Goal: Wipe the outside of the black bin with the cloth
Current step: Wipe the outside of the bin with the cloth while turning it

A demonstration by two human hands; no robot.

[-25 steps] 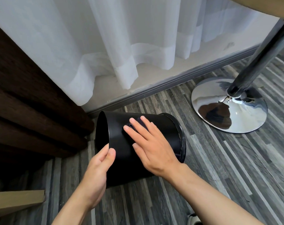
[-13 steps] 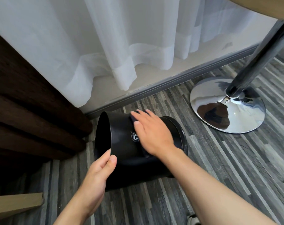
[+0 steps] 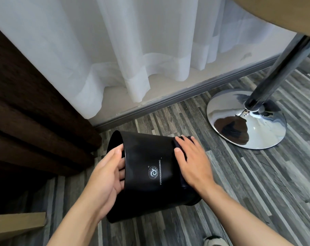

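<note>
The black bin (image 3: pixel 147 157) lies on its side on the striped wood floor, its open mouth to the left and a round white logo facing up. My left hand (image 3: pixel 106 176) grips the bin's rim, fingers curled inside the mouth. My right hand (image 3: pixel 191 160) lies flat on the bin's base end, pressing a dark cloth (image 3: pixel 179 148) against it. Only the cloth's edges show, peeking out under the fingers and at the fingertips.
A chrome round table base (image 3: pixel 246 121) with its pole stands to the right. White sheer curtains (image 3: pixel 133 50) hang behind, above a grey skirting. Dark brown drapes (image 3: pixel 26 112) fill the left. A wooden board's corner (image 3: pixel 17 226) sits at bottom left.
The bin has been rolled so its logo now faces up. My right hand with the cloth slid from the middle of the bin to its base end. My left hand shifted onto the rim.
</note>
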